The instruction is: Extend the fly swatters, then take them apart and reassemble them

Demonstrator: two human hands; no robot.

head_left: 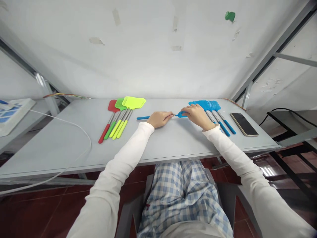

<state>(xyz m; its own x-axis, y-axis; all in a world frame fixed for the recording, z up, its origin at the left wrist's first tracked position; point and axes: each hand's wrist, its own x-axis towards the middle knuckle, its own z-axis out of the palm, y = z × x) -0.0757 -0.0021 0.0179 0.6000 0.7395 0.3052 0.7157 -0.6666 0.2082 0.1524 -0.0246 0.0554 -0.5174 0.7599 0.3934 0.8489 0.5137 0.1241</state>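
A blue fly swatter (182,114) lies crosswise between my hands, its handle pointing left. My left hand (159,119) is closed round its metal shaft, and the blue grip sticks out beyond the wrist side. With the fingers of my right hand (197,116) I grip its blue head, which the hand mostly covers. Just behind and right of that hand, several more blue fly swatters (213,105) lie side by side, partly hidden by the hand and sleeve. Over to the left rest a red fly swatter (104,133), a green one (110,130) and yellow ones (133,102).
A smartphone (244,124) lies at the right end of the grey table (173,145). A white cable (89,140) loops over the left end. The white wall (158,66) rises behind the table, with metal frame posts at both sides. A white and blue object (13,115) stands far left.
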